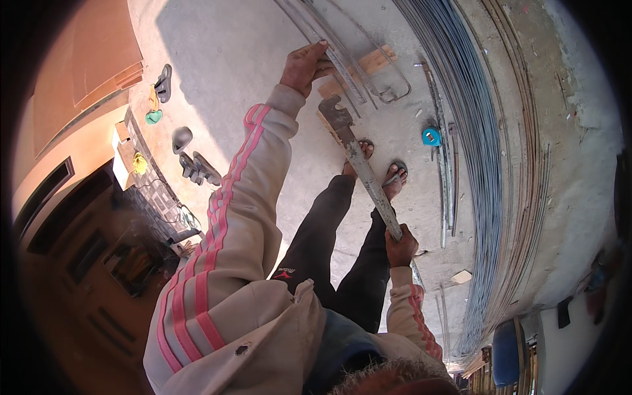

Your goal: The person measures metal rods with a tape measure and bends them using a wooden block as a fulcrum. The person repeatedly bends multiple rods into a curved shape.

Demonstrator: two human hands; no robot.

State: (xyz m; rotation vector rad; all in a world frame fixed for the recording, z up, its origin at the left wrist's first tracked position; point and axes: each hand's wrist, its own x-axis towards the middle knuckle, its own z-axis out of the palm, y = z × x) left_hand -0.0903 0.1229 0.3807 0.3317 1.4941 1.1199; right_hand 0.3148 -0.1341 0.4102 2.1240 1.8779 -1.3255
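My right hand (401, 247) is wrapped round the lower end of a long, worn rebar bending wrench (368, 172). Its dark notched head (337, 113) points up and away, below my left hand (307, 68). Those left fingers are closed at a thin steel rod (343, 71), one of several lying side by side at the far middle. Under the rods is a piece of wooden board (376, 60). A bent rod with a hooked end (403, 92) lies just to the right.
A blue tape measure (430, 137) lies beside some metal bars (445, 171). A long bundle of steel rods (484, 158) curves along the right. Dark sandals (199, 168) rest at the left near a doorway. My sandalled feet (395, 181) stand on the concrete floor (263, 46).
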